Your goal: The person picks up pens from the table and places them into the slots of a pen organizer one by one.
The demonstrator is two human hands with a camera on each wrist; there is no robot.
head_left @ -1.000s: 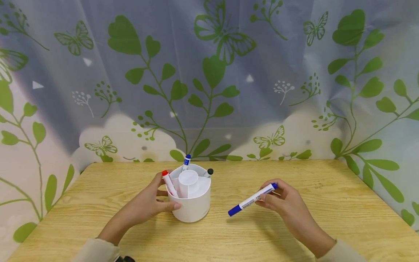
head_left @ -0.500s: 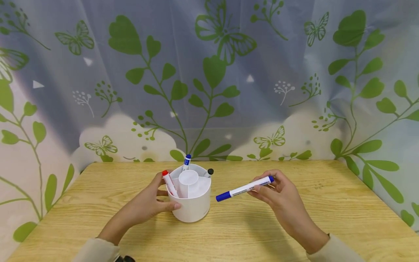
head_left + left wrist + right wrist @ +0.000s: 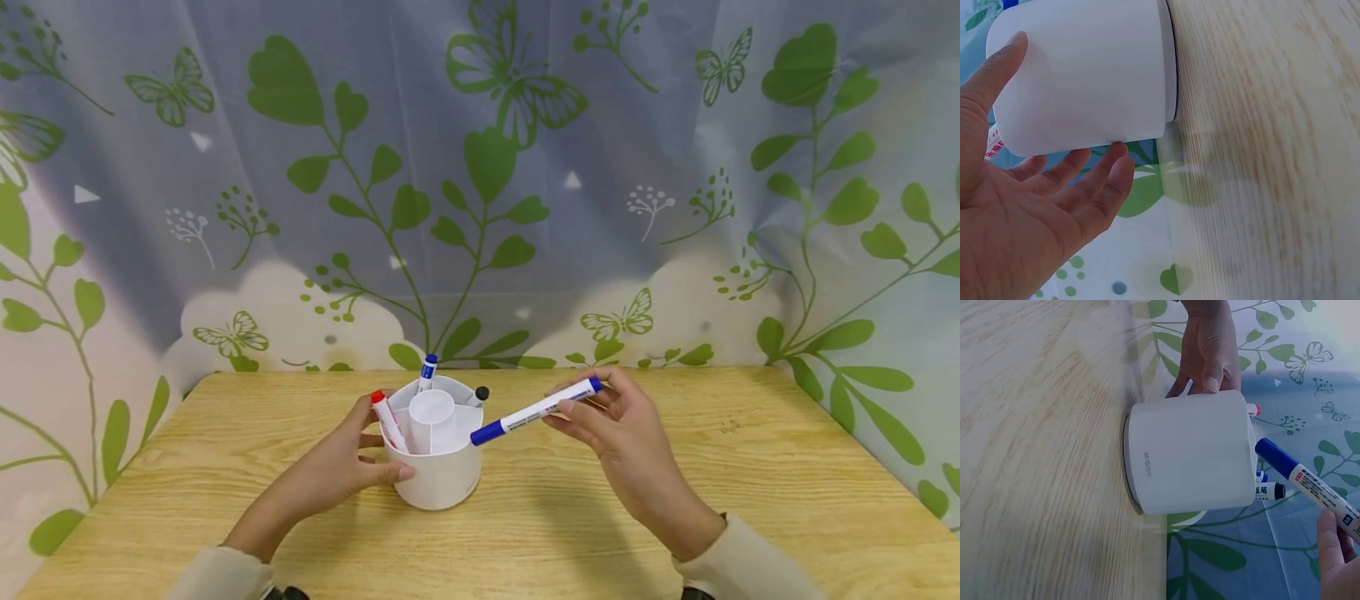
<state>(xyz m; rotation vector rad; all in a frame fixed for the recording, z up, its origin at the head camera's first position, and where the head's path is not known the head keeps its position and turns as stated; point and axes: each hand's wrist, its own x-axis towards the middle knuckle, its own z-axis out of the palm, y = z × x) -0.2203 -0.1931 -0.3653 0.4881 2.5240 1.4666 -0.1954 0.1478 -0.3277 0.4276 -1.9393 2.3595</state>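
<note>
A white round pen holder with divided compartments stands upright on the table. My left hand holds it from the left, thumb on its front and fingers along its far side. Inside lean a red-capped marker at the left, a blue-capped marker at the back and a black-capped marker at the right. My right hand pinches another white marker with a blue cap. That marker slants down leftward, its capped end at the holder's right rim; in the right wrist view the cap is beside the opening.
The wooden table runs back to a curtain printed with green leaves and butterflies. Table surface lies in front of the holder and to both sides.
My right hand has moved left and upward with the blue-capped marker, bringing the cap from well right of the holder to its rim. The left hand and the holder have stayed put.
</note>
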